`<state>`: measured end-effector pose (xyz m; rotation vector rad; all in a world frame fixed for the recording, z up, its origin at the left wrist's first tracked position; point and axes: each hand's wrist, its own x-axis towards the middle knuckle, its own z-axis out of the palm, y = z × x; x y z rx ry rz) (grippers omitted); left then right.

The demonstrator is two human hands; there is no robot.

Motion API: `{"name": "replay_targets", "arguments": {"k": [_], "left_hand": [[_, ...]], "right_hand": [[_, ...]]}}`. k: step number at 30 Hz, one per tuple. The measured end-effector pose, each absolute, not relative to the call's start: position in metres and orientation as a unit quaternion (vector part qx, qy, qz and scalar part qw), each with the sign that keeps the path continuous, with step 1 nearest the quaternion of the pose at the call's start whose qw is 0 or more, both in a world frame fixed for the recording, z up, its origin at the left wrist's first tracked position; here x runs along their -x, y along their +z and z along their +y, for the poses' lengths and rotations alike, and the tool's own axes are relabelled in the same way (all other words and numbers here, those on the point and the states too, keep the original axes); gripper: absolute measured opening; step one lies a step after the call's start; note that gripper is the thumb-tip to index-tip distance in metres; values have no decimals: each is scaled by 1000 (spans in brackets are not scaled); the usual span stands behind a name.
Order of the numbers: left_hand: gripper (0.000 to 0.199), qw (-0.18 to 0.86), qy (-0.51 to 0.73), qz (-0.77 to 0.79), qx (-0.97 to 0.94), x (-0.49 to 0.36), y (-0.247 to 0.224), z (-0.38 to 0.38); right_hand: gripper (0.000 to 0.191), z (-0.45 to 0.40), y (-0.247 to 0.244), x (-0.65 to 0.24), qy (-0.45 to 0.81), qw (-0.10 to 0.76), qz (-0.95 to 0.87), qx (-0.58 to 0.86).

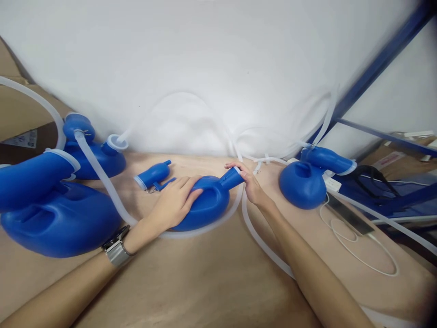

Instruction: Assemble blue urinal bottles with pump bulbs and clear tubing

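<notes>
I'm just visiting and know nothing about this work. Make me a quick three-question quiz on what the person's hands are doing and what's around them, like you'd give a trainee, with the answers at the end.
1. True or false: the left hand rests on the middle blue container.

2. Which part of that container is the right hand touching?
A) its base
B) the mouth end of its neck
C) its loop handle

3. Fill in: in the picture, the small white-rimmed blue piece lies on the table to the ____ of the middle blue container.

Key: 1. True. 2. B. 3. Left.
</notes>
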<state>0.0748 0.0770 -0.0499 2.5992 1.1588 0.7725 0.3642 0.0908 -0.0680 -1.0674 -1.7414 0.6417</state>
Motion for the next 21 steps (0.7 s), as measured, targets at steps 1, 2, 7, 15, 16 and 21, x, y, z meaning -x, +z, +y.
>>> {"name": "replay_targets", "arguments": {"k": [1,2,7,15,16,21], "left_hand": [[52,96,263,389,-878,-74,-51,78],[53,97,265,385,-879,-73,-51,78],[55,115,275,338,-893,-66,-52,86],[49,145,268,266,-915,-55,-54,99],[48,149,268,257,-917,-54,-55,100],[47,144,268,242,-921,-54,-54,102]], "right_hand": [[47,90,-68,-365,266,480,-717,429],[46,89,-68,-366,278,480,-721,416],[38,77,-67,-372,350,490,-715,356],[44,60,-49,-363,409,482,-700,333],[45,60,-46,-362,416,467,-706,332],[43,51,-40,-355,379,460,-719,357]]}}
